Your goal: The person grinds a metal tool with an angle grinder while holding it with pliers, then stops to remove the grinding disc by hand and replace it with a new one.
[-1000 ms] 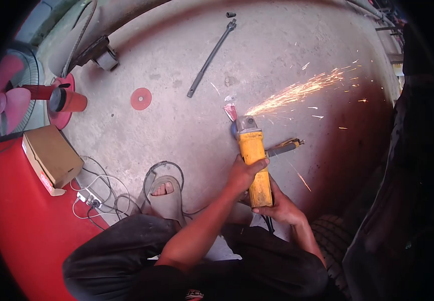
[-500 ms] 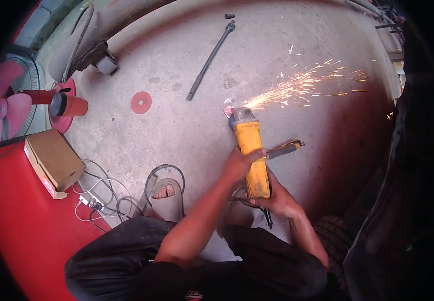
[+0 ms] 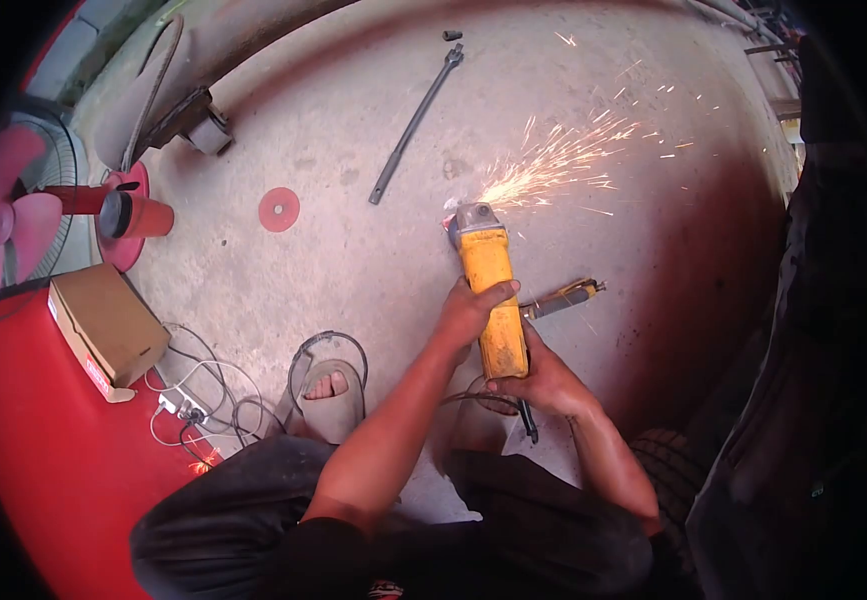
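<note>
Both my hands are wrapped round a yellow angle grinder [image 3: 493,285], which points away from me over the concrete floor. My left hand [image 3: 468,318] grips the middle of its body, thumb across the top. Lower down, my right hand [image 3: 543,378] holds the rear end, where the black cord comes out. Orange sparks [image 3: 553,168] spray from the grinder's head toward the upper right. A small reddish piece [image 3: 447,222] shows at the disc's edge, mostly hidden by the head. Just right of the grinder lies a tool with a dark grip [image 3: 563,299].
A long dark bar [image 3: 415,125] and a small socket [image 3: 452,35] lie beyond. A red disc [image 3: 279,209] is on the floor to the left, with a fan [image 3: 13,215], an orange-red container [image 3: 138,215], a cardboard box [image 3: 111,325] and a power strip [image 3: 183,405]. A tyre [image 3: 668,470] is at right.
The grinder and both my hands have shifted slightly up and left. The sparks now fan out more widely, and a small glow shows near the power strip. Less of the reddish piece is visible.
</note>
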`<state>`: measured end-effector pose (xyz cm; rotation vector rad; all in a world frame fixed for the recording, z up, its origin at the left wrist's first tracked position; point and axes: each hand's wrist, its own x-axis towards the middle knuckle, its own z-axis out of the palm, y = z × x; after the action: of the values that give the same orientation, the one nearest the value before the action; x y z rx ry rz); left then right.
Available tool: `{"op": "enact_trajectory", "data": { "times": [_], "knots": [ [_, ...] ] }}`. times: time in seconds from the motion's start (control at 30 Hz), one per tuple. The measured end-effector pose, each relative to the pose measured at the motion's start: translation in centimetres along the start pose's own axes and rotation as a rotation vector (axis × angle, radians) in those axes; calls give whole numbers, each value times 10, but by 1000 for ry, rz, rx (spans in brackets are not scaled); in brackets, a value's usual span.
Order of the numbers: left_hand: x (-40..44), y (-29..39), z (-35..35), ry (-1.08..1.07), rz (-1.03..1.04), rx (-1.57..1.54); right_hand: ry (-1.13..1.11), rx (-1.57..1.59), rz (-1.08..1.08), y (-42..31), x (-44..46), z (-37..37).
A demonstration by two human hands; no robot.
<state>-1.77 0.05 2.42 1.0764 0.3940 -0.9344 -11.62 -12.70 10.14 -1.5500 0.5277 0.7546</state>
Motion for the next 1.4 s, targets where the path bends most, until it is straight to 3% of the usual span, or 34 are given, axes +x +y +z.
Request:
{"op": "enact_trajectory", "data": {
  "times": [0.17,0.33,0.43,0.57,0.63,0.67,0.77,0.9,1.0,1.17,1.4],
  "knots": [
    [-8,-16,2,6,19,93,-37,129,48,6,-14,-1],
    [-38,-42,9,57,-24,182,-109,-48,39,16,-42,-1],
    [-40,-48,10,21,44,59,-146,14,38,16,-43,0],
    [-21,-33,7,72,5,117,-116,33,34,8,-27,-1],
    [-5,-22,2,74,15,130,-18,194,148,-8,-16,4],
    [1,-16,-2,62,-3,156,22,73,17,12,-5,2],
    [6,-2,-1,57,25,67,-12,53,160,0,5,-4],
    [0,-5,1,33,11,57,-3,36,111,-1,1,-4],
    [-13,-28,1,93,-31,285,-78,120,46,10,-18,-1],
    [-45,-52,14,83,12,176,-131,136,194,18,-46,-1],
    [-41,-44,14,100,19,77,-100,130,161,14,-39,-1]
  ]
}}
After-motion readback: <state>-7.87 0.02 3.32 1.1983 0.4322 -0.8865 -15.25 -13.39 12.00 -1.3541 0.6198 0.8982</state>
